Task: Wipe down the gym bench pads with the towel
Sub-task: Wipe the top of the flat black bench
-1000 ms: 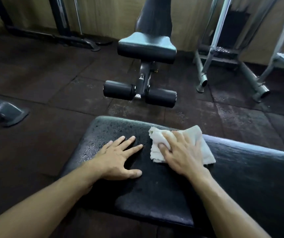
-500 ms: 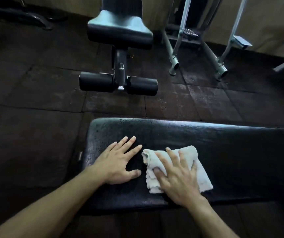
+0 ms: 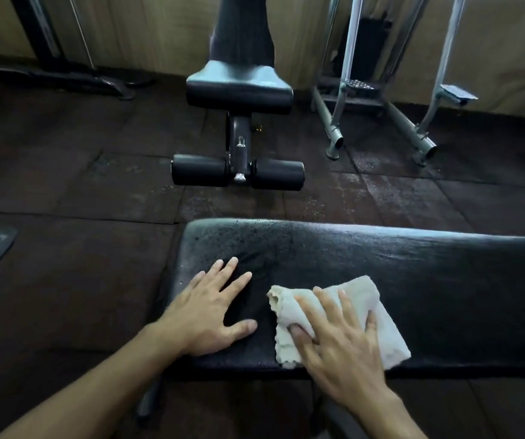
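Left hand (image 3: 212,308) lies flat on the pad (image 3: 397,267), palm down, fingers (image 3: 229,270) spread apart, holding nothing. Right hand (image 3: 340,340) presses flat on the towel (image 3: 378,315), fingers apart, not closed around it. The towel is white, folded, touching the pad near its front edge; its frayed corner sits just beside the left thumb, not touching. Pad surface beyond the left fingertips is speckled with droplets; beyond the right fingertips it shows a dull sheen. A second bench (image 3: 239,90) stands well past both hands on the floor (image 3: 64,185).
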Action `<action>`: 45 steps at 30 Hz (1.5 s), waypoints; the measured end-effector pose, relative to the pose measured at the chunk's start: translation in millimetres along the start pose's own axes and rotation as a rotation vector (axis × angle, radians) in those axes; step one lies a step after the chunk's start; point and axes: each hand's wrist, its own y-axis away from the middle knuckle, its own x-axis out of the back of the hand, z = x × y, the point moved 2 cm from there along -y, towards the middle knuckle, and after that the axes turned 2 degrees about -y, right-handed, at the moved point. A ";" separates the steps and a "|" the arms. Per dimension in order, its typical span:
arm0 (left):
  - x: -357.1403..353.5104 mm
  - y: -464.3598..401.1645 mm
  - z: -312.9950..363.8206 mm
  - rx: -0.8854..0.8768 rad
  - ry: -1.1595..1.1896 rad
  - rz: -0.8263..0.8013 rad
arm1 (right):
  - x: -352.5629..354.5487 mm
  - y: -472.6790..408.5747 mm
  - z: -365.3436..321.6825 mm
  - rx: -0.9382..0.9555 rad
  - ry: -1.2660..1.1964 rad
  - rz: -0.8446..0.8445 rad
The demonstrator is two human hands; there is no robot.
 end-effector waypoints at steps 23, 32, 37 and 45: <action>-8.4 23.6 -34.8 0.127 0.052 -0.013 | -13.6 -6.4 -37.4 0.131 0.039 0.073; -6.4 18.7 -34.9 0.133 0.040 -0.030 | 0.5 -99.2 -42.2 0.041 -0.044 -0.053; 0.9 0.7 -34.6 0.157 0.037 -0.047 | -5.5 -84.3 -41.1 0.055 0.018 0.009; 10.2 -31.4 -41.2 0.191 0.060 -0.078 | 2.1 -162.4 -38.0 0.034 -0.057 -0.014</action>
